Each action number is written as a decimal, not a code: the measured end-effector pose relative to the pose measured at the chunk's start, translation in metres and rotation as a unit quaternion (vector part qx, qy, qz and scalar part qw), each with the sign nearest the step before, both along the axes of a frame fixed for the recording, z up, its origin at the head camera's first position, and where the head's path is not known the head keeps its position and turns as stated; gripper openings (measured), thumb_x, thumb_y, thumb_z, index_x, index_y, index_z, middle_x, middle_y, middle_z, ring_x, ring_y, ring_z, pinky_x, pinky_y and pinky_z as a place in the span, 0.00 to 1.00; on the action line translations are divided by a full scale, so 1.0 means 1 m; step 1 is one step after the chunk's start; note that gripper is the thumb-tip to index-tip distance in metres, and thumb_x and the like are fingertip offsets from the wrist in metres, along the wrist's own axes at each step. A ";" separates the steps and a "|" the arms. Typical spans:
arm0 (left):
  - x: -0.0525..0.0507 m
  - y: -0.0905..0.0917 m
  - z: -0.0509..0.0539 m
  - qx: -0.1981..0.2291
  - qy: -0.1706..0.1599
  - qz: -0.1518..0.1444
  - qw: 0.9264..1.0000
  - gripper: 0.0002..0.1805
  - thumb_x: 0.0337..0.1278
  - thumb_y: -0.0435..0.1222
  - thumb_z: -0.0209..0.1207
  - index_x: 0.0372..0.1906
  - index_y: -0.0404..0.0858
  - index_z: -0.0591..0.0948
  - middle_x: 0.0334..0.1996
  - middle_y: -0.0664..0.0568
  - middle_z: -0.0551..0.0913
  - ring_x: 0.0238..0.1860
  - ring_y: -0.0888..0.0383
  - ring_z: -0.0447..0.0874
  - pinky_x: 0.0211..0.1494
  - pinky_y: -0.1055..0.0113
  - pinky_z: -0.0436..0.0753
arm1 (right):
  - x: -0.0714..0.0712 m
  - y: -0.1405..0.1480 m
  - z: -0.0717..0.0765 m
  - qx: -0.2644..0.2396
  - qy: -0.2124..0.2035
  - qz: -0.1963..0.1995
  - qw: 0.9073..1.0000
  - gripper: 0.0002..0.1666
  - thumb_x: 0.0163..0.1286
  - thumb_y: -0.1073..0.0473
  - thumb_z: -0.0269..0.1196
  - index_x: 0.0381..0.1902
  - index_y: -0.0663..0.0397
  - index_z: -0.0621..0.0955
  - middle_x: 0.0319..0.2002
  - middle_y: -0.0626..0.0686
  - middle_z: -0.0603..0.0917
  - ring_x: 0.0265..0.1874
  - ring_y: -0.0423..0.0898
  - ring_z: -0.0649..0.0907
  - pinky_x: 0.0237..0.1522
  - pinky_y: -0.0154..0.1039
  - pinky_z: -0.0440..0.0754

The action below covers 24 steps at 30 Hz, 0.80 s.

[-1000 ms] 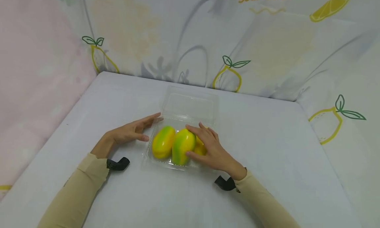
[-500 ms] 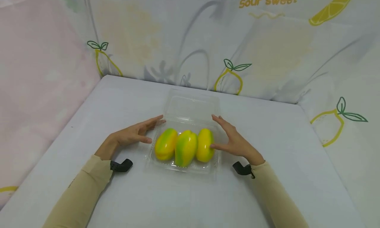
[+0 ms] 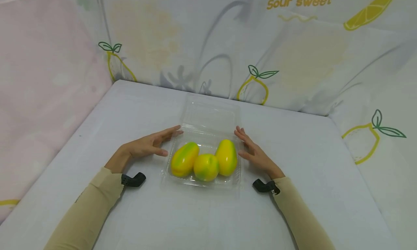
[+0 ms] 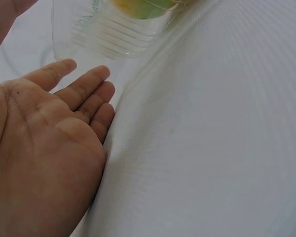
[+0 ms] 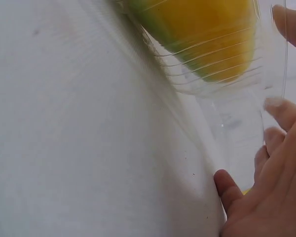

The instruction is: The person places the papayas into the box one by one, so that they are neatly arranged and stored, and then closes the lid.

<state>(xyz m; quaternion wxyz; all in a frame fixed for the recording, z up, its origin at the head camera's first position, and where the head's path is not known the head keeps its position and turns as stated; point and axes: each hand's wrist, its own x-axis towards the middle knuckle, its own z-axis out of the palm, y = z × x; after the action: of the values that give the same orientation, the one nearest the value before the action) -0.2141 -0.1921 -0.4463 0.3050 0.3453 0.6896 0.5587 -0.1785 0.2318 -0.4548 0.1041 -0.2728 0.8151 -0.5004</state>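
Note:
Three glossy yellow-green mangoes lie side by side in a clear plastic clamshell box [image 3: 208, 185], whose lid [image 3: 210, 114] is folded back. The left mango [image 3: 185, 159] and right mango [image 3: 226, 157] lean lengthwise, while the middle mango [image 3: 206, 167] looks rounder, one end facing the camera. My left hand [image 3: 144, 145] is beside the box's left side, fingers extended and palm towards it. On the other side my right hand [image 3: 257, 154] has its fingers extended near the right wall; whether they touch the plastic is unclear. Neither hand holds anything. The right wrist view shows a mango [image 5: 222, 39] through the ribbed wall.
The box stands on a white-covered table [image 3: 202, 221] with a lemon-printed backdrop [image 3: 208, 43] behind it. A pinkish cloth wall [image 3: 49, 80] borders the left side. Black wrist devices [image 3: 133, 179] are strapped at both sleeves.
My right hand has left the mangoes and moved right, to the box's right side. The middle mango has turned end-on towards the camera. My left hand has stayed almost in place.

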 end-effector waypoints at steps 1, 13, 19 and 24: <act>0.000 0.000 0.000 0.002 -0.003 0.000 1.000 0.51 0.60 0.32 0.61 0.79 0.46 0.42 0.79 0.47 0.46 0.79 0.45 0.36 0.76 0.39 0.36 | 0.000 0.000 0.000 -0.004 -0.002 0.000 1.000 0.40 0.73 0.62 0.54 0.78 0.48 0.53 0.80 0.48 0.41 0.79 0.49 0.37 0.74 0.64 0.41; -0.003 0.012 0.000 -0.014 0.013 0.035 0.999 0.42 0.67 0.35 0.55 0.79 0.45 0.46 0.77 0.46 0.57 0.79 0.44 0.43 0.76 0.38 0.41 | -0.004 0.007 0.005 -0.062 -0.124 -0.025 0.990 0.48 0.75 0.61 0.53 0.79 0.51 0.36 0.80 0.55 0.42 0.78 0.57 0.45 0.75 0.58 0.41; -0.005 0.016 -0.002 -0.002 0.013 0.040 0.999 0.43 0.67 0.35 0.55 0.79 0.47 0.45 0.76 0.48 0.60 0.79 0.47 0.45 0.76 0.38 0.41 | -0.004 0.009 0.005 -0.053 -0.138 -0.031 0.988 0.46 0.75 0.59 0.54 0.79 0.50 0.40 0.80 0.53 0.44 0.78 0.54 0.47 0.75 0.54 0.44; -0.004 0.013 -0.002 0.005 0.006 0.045 0.999 0.45 0.67 0.36 0.55 0.80 0.48 0.41 0.76 0.48 0.60 0.79 0.46 0.46 0.76 0.38 0.42 | -0.005 0.008 0.002 -0.079 -0.134 -0.025 0.987 0.46 0.74 0.61 0.56 0.79 0.54 0.42 0.79 0.56 0.45 0.78 0.57 0.47 0.76 0.44 0.48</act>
<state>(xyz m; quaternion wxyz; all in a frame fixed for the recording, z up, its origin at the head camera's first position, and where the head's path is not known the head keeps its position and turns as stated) -0.2180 -0.1788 -0.4486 0.2736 0.3191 0.7035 0.5731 -0.1830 0.2399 -0.4533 0.1783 -0.1903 0.7579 -0.5980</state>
